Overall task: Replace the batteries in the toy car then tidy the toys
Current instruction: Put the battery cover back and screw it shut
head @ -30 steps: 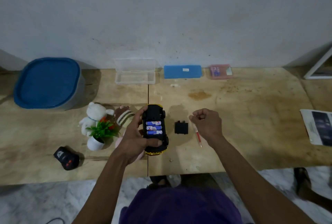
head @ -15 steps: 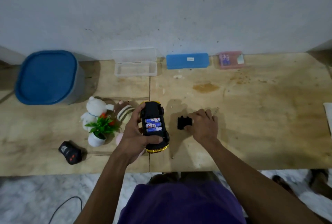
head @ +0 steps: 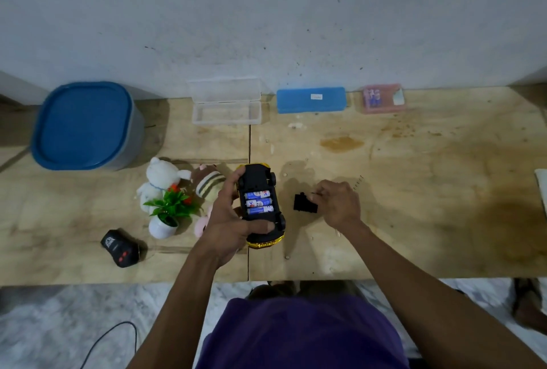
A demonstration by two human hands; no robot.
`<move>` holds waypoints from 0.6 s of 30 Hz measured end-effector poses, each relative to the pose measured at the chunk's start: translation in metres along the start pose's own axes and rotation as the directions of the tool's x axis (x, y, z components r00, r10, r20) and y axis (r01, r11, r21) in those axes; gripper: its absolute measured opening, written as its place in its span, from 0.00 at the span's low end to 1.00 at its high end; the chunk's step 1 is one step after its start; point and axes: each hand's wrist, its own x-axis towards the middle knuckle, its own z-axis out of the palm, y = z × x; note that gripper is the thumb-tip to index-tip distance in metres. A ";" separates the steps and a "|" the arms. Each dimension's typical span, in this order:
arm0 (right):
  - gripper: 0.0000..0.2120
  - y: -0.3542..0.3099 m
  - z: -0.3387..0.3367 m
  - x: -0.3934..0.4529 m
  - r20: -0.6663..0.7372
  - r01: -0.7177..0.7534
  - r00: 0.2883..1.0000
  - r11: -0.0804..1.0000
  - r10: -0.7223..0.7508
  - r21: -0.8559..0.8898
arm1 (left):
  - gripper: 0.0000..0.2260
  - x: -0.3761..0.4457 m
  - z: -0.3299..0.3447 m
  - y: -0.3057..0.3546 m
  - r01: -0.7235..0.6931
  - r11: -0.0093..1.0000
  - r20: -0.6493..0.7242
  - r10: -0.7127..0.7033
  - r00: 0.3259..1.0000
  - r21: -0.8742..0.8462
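Note:
A yellow toy car (head: 260, 206) lies upside down in my left hand (head: 229, 220), its black underside up. Its battery bay is open and three blue-and-white batteries (head: 259, 202) sit side by side in it. My left thumb presses on the car's near end. To the car's right, the black battery cover (head: 303, 204) is pinched at its right edge by the fingertips of my right hand (head: 337, 203), just above or on the wooden table (head: 429, 191); which one I cannot tell.
Left of the car are a white teddy (head: 159, 176), a striped plush (head: 208, 183), a small potted plant (head: 168, 212) and a black remote (head: 120, 247). Along the wall stand a blue-lidded tub (head: 84, 126), an open clear box (head: 226, 106), a blue case (head: 310, 99) and a pink box (head: 381, 98).
My right hand moved left from beside the red screwdriver to the black battery cover and closed its fingers on it. The left hand kept hold of the car.

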 end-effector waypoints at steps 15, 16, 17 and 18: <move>0.03 -0.123 -0.110 -0.068 -0.056 0.308 0.939 0.758 -0.340 0.575 | 0.53 -0.029 0.000 0.035 -0.167 0.986 0.227 0.162 0.960 0.001; 0.03 -0.126 -0.110 -0.070 -0.042 0.318 0.933 0.765 -0.357 0.561 | 0.53 -0.032 0.001 0.039 -0.182 0.983 0.233 0.175 0.957 0.009; 0.03 -0.128 -0.109 -0.071 -0.032 0.326 0.929 0.772 -0.369 0.545 | 0.53 -0.035 0.001 0.043 -0.200 0.980 0.238 0.190 0.953 0.018; 0.02 -0.130 -0.109 -0.073 -0.027 0.332 0.926 0.780 -0.377 0.530 | 0.52 -0.038 0.001 0.046 -0.221 0.975 0.241 0.207 0.948 0.029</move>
